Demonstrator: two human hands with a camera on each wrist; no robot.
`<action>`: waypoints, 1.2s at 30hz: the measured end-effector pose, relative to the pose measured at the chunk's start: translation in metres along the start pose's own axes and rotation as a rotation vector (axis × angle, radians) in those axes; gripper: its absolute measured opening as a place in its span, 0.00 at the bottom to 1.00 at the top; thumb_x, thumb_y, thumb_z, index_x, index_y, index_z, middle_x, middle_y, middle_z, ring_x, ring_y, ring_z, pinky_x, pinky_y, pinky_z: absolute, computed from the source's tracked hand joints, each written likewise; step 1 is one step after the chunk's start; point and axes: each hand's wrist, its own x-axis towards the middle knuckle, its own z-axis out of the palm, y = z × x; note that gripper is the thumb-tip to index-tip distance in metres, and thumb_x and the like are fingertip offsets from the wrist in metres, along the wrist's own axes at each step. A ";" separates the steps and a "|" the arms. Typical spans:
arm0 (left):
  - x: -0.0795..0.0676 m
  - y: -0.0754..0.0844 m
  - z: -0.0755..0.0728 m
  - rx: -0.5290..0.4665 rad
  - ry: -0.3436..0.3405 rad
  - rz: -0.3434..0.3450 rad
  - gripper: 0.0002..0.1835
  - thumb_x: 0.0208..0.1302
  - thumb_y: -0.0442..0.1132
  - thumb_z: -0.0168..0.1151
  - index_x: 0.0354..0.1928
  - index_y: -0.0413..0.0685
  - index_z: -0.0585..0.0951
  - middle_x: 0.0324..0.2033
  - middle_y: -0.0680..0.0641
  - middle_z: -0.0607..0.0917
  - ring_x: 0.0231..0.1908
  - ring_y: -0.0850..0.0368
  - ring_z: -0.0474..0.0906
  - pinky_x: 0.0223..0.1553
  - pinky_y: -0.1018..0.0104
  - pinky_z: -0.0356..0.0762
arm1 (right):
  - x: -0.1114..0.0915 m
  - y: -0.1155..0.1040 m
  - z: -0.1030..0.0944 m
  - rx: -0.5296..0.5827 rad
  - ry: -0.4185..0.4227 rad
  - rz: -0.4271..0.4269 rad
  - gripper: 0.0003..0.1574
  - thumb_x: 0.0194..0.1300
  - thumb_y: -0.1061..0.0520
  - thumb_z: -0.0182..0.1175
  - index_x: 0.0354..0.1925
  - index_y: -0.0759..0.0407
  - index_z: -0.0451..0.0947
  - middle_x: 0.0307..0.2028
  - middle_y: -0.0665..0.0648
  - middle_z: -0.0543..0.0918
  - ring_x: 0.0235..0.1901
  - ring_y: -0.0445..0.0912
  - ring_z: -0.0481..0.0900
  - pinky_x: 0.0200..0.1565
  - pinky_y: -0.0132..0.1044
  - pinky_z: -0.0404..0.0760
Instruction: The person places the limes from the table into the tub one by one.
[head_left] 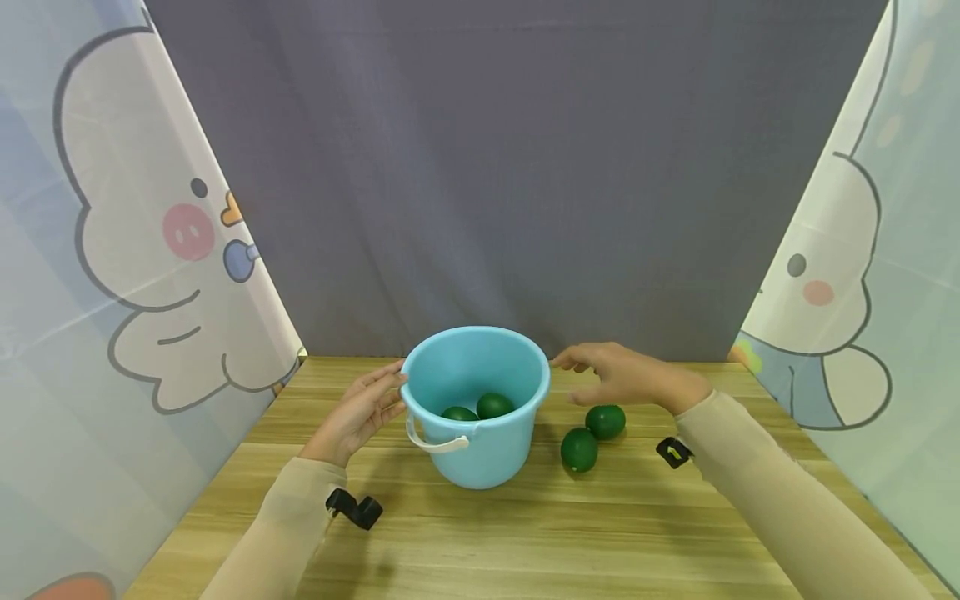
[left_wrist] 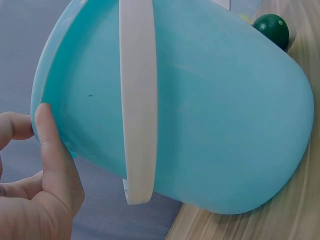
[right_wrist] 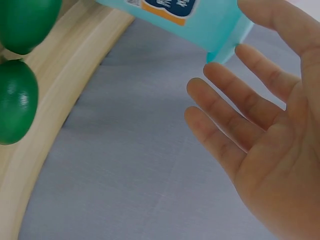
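A light blue bucket point(head_left: 480, 454) stands upright on the wooden table, its white handle point(left_wrist: 138, 100) hanging down on the near side. Inside lie two dark green oval fruits point(head_left: 495, 406). My left hand point(head_left: 363, 417) is at the bucket's left rim, its thumb point(left_wrist: 50, 140) laid against the outside of the rim and the other fingers loosely bent. On the opposite side, my right hand point(head_left: 626, 373) has its fingers spread, fingertips close beside the right rim, with nothing in its grasp. Below it, two more glossy green fruits point(head_left: 579, 450) lie together on the table.
The wooden table point(head_left: 480, 542) ends at a grey curtain point(head_left: 480, 183) behind the bucket. Cartoon-printed cloths point(head_left: 135, 250) hang at both sides. A label point(right_wrist: 172, 7) with dark blue and orange is on the bucket's side facing the right wrist camera.
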 end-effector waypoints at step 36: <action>0.000 0.001 -0.001 -0.007 -0.012 -0.008 0.30 0.74 0.35 0.56 0.75 0.38 0.62 0.64 0.40 0.72 0.42 0.63 0.82 0.42 0.76 0.83 | -0.020 0.032 0.055 0.007 -0.044 -0.056 0.32 0.62 0.51 0.71 0.58 0.67 0.77 0.53 0.61 0.82 0.49 0.56 0.81 0.51 0.55 0.83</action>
